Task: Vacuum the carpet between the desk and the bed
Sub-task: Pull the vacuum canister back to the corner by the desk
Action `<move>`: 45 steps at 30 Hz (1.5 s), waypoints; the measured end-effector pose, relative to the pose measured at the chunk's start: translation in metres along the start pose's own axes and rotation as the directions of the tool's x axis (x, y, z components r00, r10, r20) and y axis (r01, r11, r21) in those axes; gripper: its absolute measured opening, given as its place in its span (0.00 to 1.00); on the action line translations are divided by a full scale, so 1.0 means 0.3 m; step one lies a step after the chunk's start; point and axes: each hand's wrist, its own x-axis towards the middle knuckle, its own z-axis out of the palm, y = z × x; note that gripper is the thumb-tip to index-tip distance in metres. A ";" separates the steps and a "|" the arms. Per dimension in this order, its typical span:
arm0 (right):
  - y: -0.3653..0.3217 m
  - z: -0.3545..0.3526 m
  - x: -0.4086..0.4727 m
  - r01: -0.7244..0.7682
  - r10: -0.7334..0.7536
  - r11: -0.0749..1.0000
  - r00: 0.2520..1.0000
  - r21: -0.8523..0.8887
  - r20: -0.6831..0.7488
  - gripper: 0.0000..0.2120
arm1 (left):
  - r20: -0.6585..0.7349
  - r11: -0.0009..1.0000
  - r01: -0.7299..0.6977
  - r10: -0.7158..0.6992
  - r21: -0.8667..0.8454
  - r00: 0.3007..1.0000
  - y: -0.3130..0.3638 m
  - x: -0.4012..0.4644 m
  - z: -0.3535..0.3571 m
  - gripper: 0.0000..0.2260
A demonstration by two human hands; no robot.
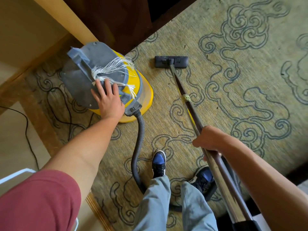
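Metal wand [215,154] sits inside right hand's [208,140] curled fingers [197,144].

The wand [198,117] ran out of the picture at the bottom right, so its upper end was cut off, and a stretch of it was hidden inside the right hand [208,140], whose fingertips were out of sight beneath it. The hose [139,147] disappeared behind the trouser leg [153,202]; where it went after could not be told. The left hand [108,99] covered part of the vacuum lid [86,70], hiding what lay under the palm. The desk [50,19] was cut by the top and left edges. The black cable [28,130] ran off the left edge. The right shoe [202,179] sat partly behind the wand.
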 end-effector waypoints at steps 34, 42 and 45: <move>0.017 -0.051 -0.429 0.126 -0.137 0.989 0.975 -0.072 -0.177 0.42 | 0.230 0.918 0.154 -0.071 -0.364 0.971 -0.180 -0.028 -0.441 0.23; -0.062 -0.108 -0.626 0.109 -0.119 0.993 0.965 -0.054 -0.234 0.42 | 0.212 0.860 0.193 -0.101 -0.473 0.972 -0.281 0.002 -0.689 0.21; -0.065 -0.134 -0.666 0.097 -0.109 0.993 0.965 -0.060 -0.237 0.42 | 0.256 0.814 0.247 -0.125 -0.526 0.958 -0.307 0.013 -0.718 0.22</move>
